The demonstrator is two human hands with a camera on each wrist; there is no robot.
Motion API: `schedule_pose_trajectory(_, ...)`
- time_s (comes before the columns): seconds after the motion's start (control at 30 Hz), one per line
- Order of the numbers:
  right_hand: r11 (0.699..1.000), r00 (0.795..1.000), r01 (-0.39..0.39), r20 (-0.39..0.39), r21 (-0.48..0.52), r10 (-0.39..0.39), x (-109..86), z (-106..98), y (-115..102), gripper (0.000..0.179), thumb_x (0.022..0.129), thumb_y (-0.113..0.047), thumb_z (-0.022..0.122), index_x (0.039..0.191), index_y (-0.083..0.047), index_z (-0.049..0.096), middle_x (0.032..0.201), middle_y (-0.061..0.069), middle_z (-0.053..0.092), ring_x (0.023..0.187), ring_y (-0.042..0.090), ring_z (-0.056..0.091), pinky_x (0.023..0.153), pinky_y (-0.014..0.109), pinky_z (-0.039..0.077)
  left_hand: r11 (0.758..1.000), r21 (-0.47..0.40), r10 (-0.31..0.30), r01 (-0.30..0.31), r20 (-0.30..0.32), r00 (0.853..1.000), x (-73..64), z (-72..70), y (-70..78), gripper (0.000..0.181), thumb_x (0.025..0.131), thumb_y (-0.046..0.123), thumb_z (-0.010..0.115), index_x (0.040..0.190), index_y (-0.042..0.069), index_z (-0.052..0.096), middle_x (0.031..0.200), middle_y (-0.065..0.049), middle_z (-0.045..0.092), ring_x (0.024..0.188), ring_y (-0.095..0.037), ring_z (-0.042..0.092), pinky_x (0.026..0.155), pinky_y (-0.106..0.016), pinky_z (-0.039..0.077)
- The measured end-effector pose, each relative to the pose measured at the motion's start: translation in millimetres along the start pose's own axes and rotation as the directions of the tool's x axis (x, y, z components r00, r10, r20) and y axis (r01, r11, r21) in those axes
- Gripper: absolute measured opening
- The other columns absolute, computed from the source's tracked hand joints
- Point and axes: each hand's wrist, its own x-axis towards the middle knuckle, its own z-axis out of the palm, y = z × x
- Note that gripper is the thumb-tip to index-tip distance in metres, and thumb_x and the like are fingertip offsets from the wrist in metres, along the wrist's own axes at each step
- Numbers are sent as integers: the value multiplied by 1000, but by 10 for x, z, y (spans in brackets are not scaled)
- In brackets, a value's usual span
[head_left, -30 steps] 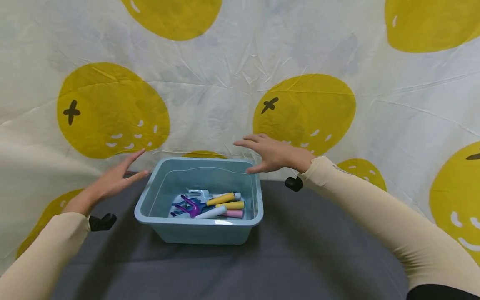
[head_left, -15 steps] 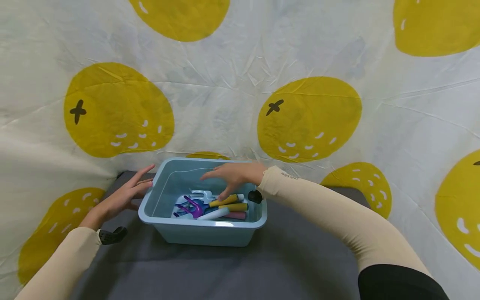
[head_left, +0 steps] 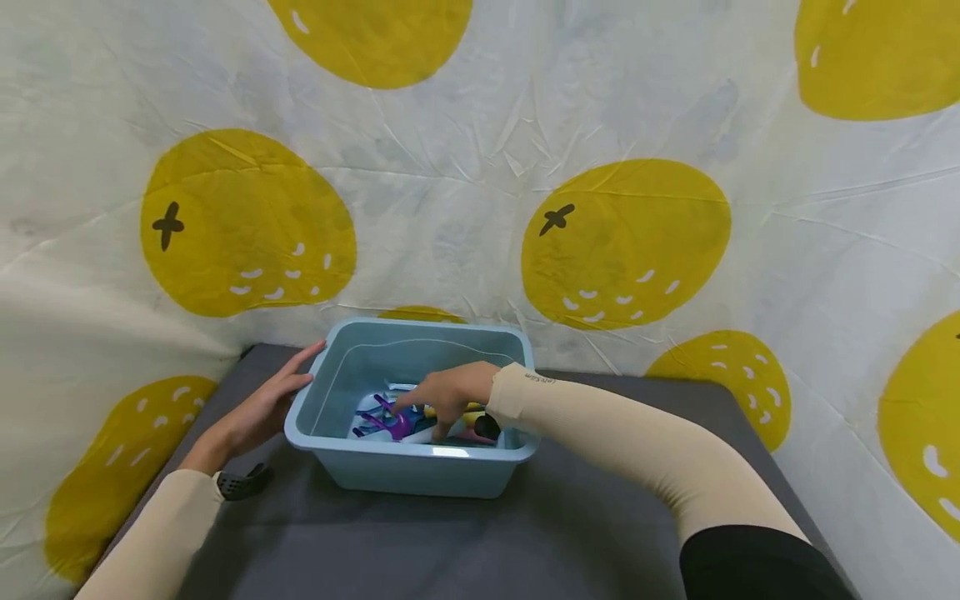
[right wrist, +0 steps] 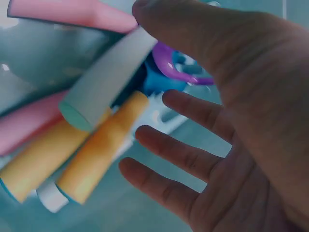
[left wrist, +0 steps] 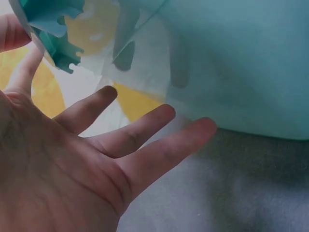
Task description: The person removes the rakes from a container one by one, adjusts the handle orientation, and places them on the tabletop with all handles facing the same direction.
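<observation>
**Right hand (head_left: 447,397) above the handles in a blue tub (head_left: 412,472)**

Nearest, beige sleeves (head_left: 622,442) cover both arms, the right one meeting black fabric (head_left: 757,562) farther up. A small black device (head_left: 243,483) sits at the left wrist. The tub stands upright on a dark grey surface (head_left: 465,550).

The left hand (head_left: 258,410) is at the tub's left rim, its grip released: three fingers extend, spread, along the outer wall; whether those three touch it, I cannot tell.

Inside the tub, the right hand's grip is also released, fingers apart and just beside the handles. The thumb overlaps the end of a white handle (right wrist: 108,79); contact is unclear. Near that lie two yellow handles (right wrist: 104,147) and pink handles (right wrist: 75,13), with a purple tool (head_left: 402,427) left of the hand, among blue pieces (right wrist: 159,83).

Farthest back hangs white fabric (head_left: 435,225) printed with big yellow fruit shapes (head_left: 247,221).
</observation>
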Motion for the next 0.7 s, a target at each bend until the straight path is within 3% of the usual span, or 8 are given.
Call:
schedule_pose_trajectory(0.13, 998, 1000, -7, 25, 57, 5, 54, 130, 2, 66, 92, -16, 77, 146, -44, 51, 138, 1, 56, 103, 16, 56, 87, 39, 55, 999, -38, 7, -6, 22, 1000, -10, 27, -12, 62, 110, 38, 35, 165, 39, 6, 171, -12, 2, 146, -52, 25, 109, -67, 33)
schedule_pose_trajectory(0.27, 997, 1000, 12, 18, 70, -14, 85, 209, 21, 68, 90, -6, 77, 139, -48, 58, 135, -3, 57, 103, 15, 56, 77, 33, 55, 998, -67, 18, -16, 25, 1000, -28, 54, -18, 63, 110, 36, 36, 165, 40, 6, 170, -12, 1, 145, -52, 26, 109, -68, 33)
schedule_pose_trajectory(0.4, 998, 998, 53, -20, 34, -52, 125, 245, 41, 64, 90, -8, 78, 139, -45, 59, 135, -7, 59, 108, 15, 52, 82, 31, 53, 997, -67, 33, -31, 18, 999, -33, 59, -35, 62, 109, 33, 35, 164, 40, 6, 169, -12, 2, 143, -52, 27, 108, -68, 34)
schedule_pose_trajectory(0.7, 988, 988, 143, -48, -59, -146, 211, 275, 7, 51, 97, -9, 71, 141, -33, 62, 133, -8, 62, 103, 11, 55, 102, 30, 46, 999, -26, 44, -44, -6, 999, -37, 61, -61, 64, 109, 35, 36, 165, 37, 7, 170, -12, 2, 143, -52, 27, 107, -68, 35)
